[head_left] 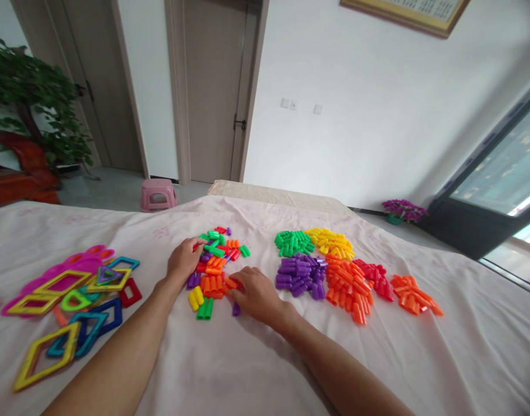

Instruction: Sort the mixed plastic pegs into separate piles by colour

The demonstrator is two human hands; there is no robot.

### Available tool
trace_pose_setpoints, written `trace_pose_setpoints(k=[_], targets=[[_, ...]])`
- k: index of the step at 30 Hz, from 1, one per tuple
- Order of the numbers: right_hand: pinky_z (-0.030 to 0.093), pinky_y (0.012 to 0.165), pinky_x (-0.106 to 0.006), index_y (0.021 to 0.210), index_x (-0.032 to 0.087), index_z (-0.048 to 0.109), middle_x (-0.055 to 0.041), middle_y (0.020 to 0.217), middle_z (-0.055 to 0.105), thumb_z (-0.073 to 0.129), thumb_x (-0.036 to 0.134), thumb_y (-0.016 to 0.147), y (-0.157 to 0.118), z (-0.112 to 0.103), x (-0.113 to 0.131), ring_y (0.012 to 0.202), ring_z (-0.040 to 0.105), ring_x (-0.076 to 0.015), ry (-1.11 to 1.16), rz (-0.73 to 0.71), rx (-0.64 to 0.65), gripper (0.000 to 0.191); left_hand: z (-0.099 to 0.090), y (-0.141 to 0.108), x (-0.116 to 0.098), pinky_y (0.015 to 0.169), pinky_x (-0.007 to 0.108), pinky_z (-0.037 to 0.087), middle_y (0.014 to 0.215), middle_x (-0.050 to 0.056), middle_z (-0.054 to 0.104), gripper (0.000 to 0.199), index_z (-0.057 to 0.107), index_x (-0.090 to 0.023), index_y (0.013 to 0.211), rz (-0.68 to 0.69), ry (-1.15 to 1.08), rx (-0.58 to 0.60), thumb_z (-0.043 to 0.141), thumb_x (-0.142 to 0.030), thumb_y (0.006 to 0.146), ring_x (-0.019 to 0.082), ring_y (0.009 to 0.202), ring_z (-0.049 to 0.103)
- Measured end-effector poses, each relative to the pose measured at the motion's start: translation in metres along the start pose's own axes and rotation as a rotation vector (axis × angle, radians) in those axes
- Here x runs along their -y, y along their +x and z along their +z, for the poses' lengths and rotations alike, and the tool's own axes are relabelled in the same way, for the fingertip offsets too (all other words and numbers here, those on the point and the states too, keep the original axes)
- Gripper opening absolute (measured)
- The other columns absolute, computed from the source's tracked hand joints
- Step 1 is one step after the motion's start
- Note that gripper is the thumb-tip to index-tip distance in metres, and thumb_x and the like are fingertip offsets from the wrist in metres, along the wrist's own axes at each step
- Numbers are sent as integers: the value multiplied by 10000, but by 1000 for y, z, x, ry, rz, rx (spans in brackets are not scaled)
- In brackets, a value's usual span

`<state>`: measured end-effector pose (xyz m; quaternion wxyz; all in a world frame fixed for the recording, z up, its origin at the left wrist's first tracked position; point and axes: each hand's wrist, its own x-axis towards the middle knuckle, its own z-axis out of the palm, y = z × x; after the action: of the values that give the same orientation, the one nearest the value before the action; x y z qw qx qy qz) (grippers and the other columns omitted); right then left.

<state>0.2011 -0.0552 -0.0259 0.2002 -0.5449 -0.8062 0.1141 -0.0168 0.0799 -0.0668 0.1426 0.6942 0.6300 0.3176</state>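
A mixed pile of short plastic tube pieces [213,266] in orange, green, red, purple and yellow lies between my hands on the cloth. At the left edge of this pile is my left hand [186,259], its fingers curled in, with a bit of red at the fingertips; what they grip is mostly hidden. My right hand [257,293] reaches in from the right, thumb and fingers closed around an orange tube piece [232,283]. A purple piece [236,309] lies just below its thumb. Two joined green pieces [205,309] rest at the pile's near end.
Sorted heaps stand to the right: green [294,243], yellow [331,242], purple [300,275], orange [348,283], red [376,278] and another orange heap [414,294]. Flat magnetic-tile-like frames [48,353] overlap on the left. A pale cloth [230,364] covers the table; a pink stool [158,193] stands beyond.
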Motion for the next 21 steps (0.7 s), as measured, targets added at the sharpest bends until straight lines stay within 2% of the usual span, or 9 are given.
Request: trace_pose_setpoints(k=[5, 8, 12, 17, 21], targets=[[431, 742, -237, 1050, 187, 723, -38, 935, 741, 562, 179, 894, -9, -7, -7, 822, 641, -156, 193, 112, -75, 225, -3, -2, -4, 874, 292, 490, 1222, 20, 721, 330, 728, -277, 1106, -14, 20, 4, 465, -344, 919, 216, 1083, 662], [426, 684, -229, 1018, 179, 728, -32, 909, 733, 577, 188, 878, -17, -12, -13, 786, 637, -150, 281, 180, -96, 206, -4, -2, -5, 876, 300, 489, 1235, 17, 715, 334, 728, -282, 1105, -11, 20, 10, 463, -347, 912, 223, 1100, 655], [441, 692, -234, 980, 185, 739, -32, 900, 709, 627, 215, 852, -34, -16, -21, 795, 621, -149, 356, 188, -144, 173, -3, -1, -4, 861, 311, 492, 1234, 21, 715, 347, 726, -282, 1109, -24, 33, 35, 457, -368, 908, 240, 1098, 657], [499, 649, -250, 1068, 185, 683, -25, 881, 696, 639, 356, 866, -61, -26, -41, 746, 621, -146, 669, 272, -282, 269, -2, 1, 0, 856, 338, 495, 1258, 29, 705, 365, 721, -284, 1132, -29, 51, 55, 449, -381, 909, 270, 1106, 654], [549, 667, -311, 1026, 181, 655, -51, 901, 702, 657, 506, 845, -86, -51, -70, 745, 649, -177, 756, 375, -493, 372, -1, 2, 3, 847, 344, 502, 1255, 38, 709, 376, 723, -281, 1152, -25, 57, 58, 450, -385, 915, 275, 1100, 658]])
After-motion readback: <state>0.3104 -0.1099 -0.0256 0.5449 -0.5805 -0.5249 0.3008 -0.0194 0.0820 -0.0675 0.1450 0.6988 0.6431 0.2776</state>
